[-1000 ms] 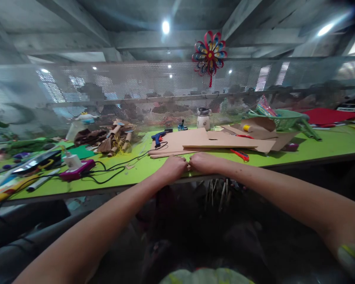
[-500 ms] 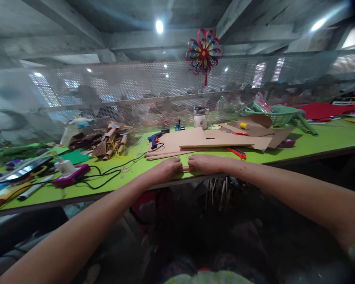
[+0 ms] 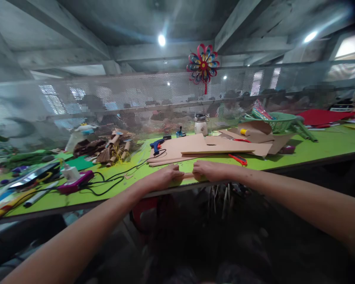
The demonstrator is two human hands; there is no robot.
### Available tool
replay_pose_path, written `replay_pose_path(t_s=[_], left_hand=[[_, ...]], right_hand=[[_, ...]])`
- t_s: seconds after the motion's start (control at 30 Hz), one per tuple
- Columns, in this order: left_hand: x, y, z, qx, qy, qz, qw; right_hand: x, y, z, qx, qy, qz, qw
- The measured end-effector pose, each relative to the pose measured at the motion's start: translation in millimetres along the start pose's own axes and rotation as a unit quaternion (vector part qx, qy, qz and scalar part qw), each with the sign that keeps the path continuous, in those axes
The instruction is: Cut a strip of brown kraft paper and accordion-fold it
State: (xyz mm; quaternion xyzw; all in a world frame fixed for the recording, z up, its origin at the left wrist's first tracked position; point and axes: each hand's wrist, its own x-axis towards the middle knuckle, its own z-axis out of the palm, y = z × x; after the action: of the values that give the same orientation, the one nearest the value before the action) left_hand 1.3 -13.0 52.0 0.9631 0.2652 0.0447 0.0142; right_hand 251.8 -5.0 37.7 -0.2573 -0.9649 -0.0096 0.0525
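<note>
At the near edge of the green table (image 3: pixel 284 161), my left hand (image 3: pixel 165 177) is closed on one end of a narrow brown paper strip (image 3: pixel 188 175). My right hand (image 3: pixel 211 170) grips its other end, fingers curled down. Only a short length of the strip shows between the two hands; the rest is covered by my fingers. Just beyond them lies a stack of brown cardboard sheets (image 3: pixel 195 142), with a blue glue gun (image 3: pixel 156 146) at its left. A red utility knife (image 3: pixel 238 159) rests in front of the stack.
Left of the hands sit a purple power strip (image 3: pixel 76 183) with black cords and a pile of brown paper pieces (image 3: pixel 114 148). A lidded bottle (image 3: pixel 200 125) stands behind the cardboard. Farther right are a green basket (image 3: pixel 282 123) and red sheets (image 3: pixel 322 116).
My hands have drawn slightly apart, so a little more of the strip shows between them. The scene sits lower in the view as the camera has tilted up.
</note>
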Motion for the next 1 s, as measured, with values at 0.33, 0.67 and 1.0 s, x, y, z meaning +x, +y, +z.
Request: replay_pose_path(t_s=[0.33,0.67,1.0], left_hand=[[6.1,-5.6,9.1,0.006,0.016,-0.025,1.000],[4.8,8.4,18.0,0.066,0.073,-0.050,0.994],[6.0,-8.4,34.8,-0.124,0.145,-0.121,0.974]], right_hand=[[-15.4,-18.8,9.4,0.097,0.157,0.058,0.981],[-3.0,-21.1,24.1,0.145,0.202,0.000,0.969],[-8.0,-24.4,23.6,0.191,0.260,0.042,0.945]])
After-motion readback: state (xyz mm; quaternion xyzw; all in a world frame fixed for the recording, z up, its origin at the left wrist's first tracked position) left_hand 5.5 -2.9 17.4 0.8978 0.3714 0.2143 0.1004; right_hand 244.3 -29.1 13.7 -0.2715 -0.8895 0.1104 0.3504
